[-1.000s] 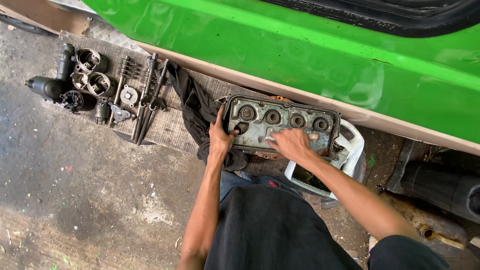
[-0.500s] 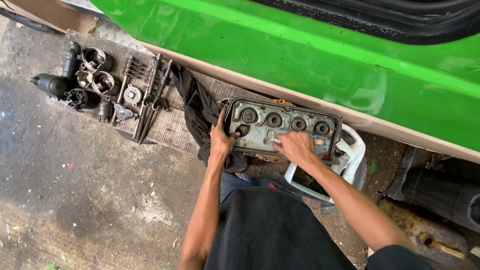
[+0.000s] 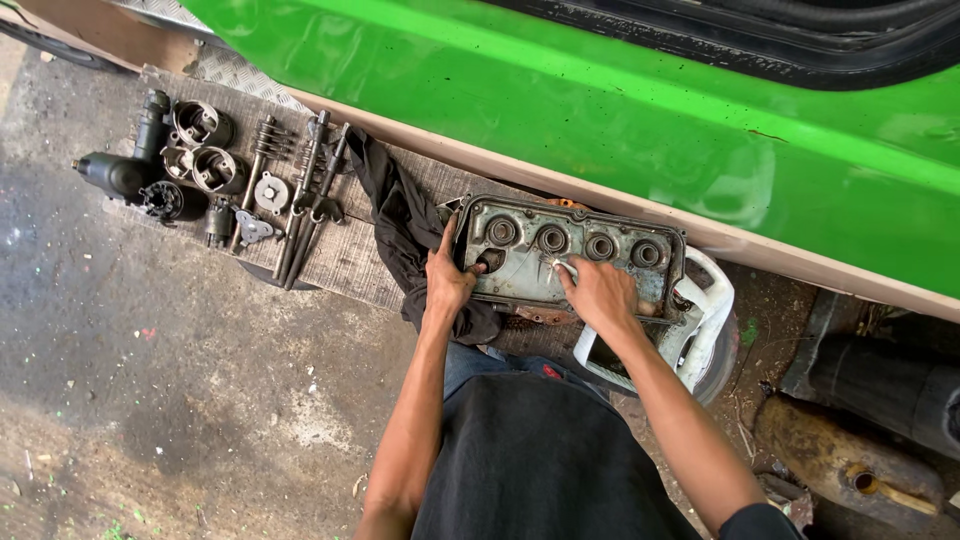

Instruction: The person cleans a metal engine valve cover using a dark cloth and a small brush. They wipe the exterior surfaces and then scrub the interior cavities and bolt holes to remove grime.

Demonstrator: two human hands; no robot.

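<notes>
Grey, grimy metal: an engine cover (image 3: 568,258) with four round holes lies flat on a white plastic tub (image 3: 705,318), just beside the green car body (image 3: 600,110). The left hand (image 3: 447,283) grips its left edge, thumb up, against a black rag (image 3: 400,225). The right hand (image 3: 600,293) presses something small and pale on its face, seemingly cleaning; firm bracing matters next. Engine parts (image 3: 210,165) lie well apart on a board.

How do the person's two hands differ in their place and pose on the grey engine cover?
The left hand grips the engine cover at its left end, thumb up along the edge; the right hand lies on top near the middle. The left hand also rests beside the black cloth; the right hand does not. Both hands are bare and touch the cover.
</notes>
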